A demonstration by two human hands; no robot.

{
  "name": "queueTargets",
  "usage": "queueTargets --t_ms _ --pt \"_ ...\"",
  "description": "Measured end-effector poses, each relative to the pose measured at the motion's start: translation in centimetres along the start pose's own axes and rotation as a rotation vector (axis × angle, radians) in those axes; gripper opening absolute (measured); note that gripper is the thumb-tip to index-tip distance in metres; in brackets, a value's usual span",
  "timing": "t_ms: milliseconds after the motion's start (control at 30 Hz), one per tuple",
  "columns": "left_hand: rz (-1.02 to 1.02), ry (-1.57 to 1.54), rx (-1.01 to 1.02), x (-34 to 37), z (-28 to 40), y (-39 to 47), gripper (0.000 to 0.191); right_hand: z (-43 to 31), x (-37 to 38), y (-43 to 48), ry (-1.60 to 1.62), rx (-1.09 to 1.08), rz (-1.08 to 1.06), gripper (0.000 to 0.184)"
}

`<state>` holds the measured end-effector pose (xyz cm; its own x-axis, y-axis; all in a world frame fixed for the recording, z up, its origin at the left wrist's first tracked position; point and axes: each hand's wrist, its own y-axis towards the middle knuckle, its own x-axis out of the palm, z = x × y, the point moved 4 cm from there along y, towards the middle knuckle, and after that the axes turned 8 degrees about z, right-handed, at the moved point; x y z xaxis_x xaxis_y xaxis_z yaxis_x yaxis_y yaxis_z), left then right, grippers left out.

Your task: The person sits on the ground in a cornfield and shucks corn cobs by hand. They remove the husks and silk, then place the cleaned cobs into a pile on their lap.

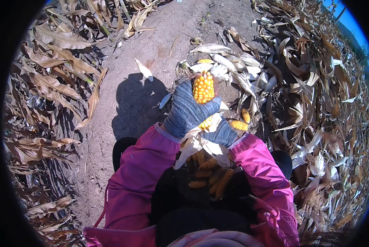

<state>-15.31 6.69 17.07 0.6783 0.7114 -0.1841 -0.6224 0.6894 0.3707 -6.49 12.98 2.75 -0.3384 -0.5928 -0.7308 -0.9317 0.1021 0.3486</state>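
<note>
An ear of corn (203, 88) with yellow-orange kernels stands out bare at its top, with dark silk beside it. My left hand (187, 108), in a grey-blue knitted glove, is wrapped around the ear's middle. Below it, my right hand (221, 133), gloved alike, grips the ear's lower end, where pale husk leaves (192, 148) are folded down and hang beneath both hands. The fingers of the right hand are partly hidden by husk. Between my legs, in shade, lie several husked corn ears (223, 182).
Two small ears (239, 125) lie on the ground right of my hands, and another ear (205, 61) lies beyond them by loose pale husks (243, 66). Dry corn stalks and leaves (57, 61) border the bare soil (101, 173) on the left; more husks and stalks (314, 123) cover the right.
</note>
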Motion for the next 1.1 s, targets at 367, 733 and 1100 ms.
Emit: queueTargets --t_ms 367,733,1100 --pt "-0.429 0.423 0.303 4.7 0.3 -4.3 0.052 -0.6 0.3 -0.8 -0.027 -0.034 -0.011 0.043" --pt "0.182 -0.793 -0.755 -3.6 -7.8 0.9 0.023 -0.1 -1.8 -3.9 0.043 0.027 -0.067 0.043" --pt "0.616 -0.807 -0.541 -5.3 -9.2 3.1 0.021 -0.1 -19.9 -11.5 -0.513 0.044 0.376 0.044"
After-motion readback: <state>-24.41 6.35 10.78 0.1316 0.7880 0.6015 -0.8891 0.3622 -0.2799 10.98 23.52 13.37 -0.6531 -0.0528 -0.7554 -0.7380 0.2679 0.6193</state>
